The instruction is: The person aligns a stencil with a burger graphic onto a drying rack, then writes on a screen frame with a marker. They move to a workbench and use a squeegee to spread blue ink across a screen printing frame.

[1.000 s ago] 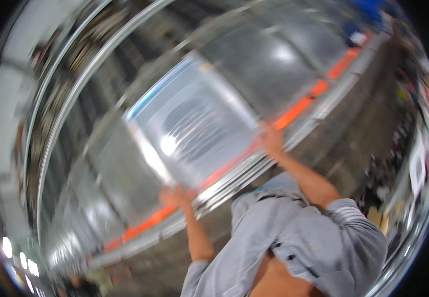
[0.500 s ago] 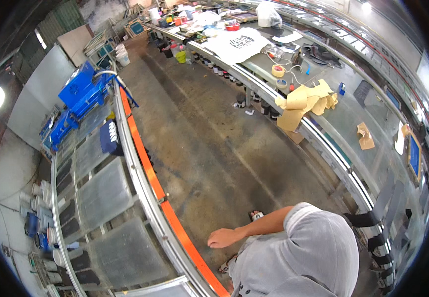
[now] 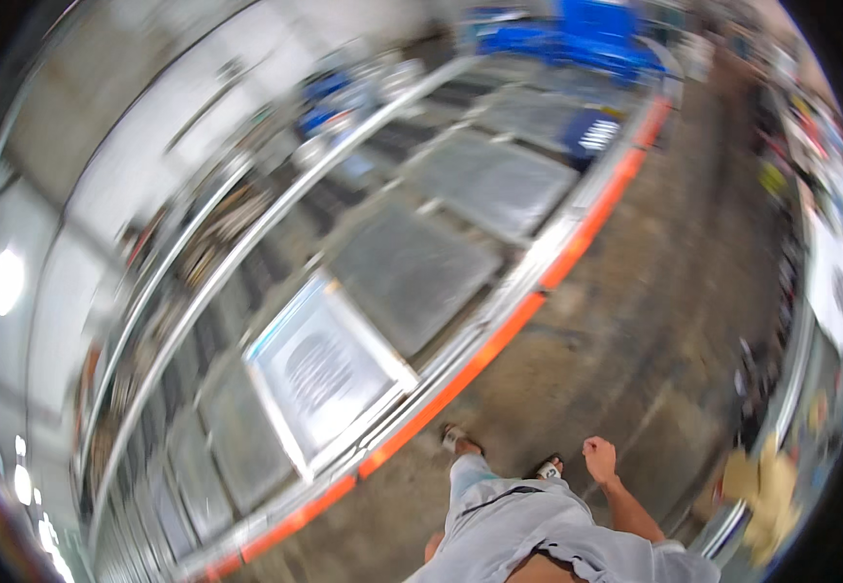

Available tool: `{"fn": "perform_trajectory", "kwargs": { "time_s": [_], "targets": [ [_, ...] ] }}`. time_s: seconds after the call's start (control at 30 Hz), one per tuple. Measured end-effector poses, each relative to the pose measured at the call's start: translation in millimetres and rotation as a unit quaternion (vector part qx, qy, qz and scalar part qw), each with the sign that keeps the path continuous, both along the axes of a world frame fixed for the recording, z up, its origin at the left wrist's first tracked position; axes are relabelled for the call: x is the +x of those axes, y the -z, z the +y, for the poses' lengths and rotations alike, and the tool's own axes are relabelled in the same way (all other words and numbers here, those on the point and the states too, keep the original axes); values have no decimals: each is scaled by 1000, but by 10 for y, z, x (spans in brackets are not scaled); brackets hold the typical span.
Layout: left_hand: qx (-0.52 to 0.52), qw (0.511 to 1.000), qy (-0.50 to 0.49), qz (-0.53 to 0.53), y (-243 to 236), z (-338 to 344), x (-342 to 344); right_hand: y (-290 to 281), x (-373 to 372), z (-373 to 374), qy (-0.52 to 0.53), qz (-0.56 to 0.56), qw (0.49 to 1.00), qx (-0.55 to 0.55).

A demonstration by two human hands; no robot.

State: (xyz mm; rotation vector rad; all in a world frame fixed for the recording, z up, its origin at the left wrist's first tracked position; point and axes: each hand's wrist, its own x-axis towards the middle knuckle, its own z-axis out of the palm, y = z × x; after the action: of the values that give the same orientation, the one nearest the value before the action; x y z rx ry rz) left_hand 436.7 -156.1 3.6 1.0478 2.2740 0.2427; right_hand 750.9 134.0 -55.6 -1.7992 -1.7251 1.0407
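A framed printing screen (image 3: 319,374) lies on the rack; probably stiff, light, best gripped by its frame. The right hand (image 3: 598,459) is fisted, empty; the left is unseen.

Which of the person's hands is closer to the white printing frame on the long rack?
Only the right hand shows: a closed fist hanging over the concrete floor, well right of the white frame and touching nothing. The left hand is out of view, so I can't compare them.

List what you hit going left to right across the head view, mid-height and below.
Bright lamp → white framed screen on the rack → orange rail → person's feet on the concrete floor → right hand, fist closed, empty → tan cardboard pieces.
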Motion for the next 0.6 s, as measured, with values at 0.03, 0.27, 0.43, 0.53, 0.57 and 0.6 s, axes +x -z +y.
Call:
{"fn": "perform_trajectory", "kwargs": {
  "time_s": [0.03,0.27,0.43,0.53,0.57,0.6],
  "targets": [
    [-3,1000,-5,12,8,-89,108,0,-130,50,-34,26,999,-8],
    [-154,956,41,248,623,-552,501,-505,-1153,550,-308,57,949,-36],
    [-257,952,-32,161,1212,-627,495,-576,-1738,913,-326,30,943,-52],
    [-62,975,-209,-43,844,-570,450,-653,-2073,1013,-344,12,937,-58],
    [-4,969,-241,-59,526,-426,364,-687,-2129,994,-337,5,939,-62],
    [53,957,-275,-75,152,-241,250,-691,-2138,971,-340,2,937,-73]
  ]
}}
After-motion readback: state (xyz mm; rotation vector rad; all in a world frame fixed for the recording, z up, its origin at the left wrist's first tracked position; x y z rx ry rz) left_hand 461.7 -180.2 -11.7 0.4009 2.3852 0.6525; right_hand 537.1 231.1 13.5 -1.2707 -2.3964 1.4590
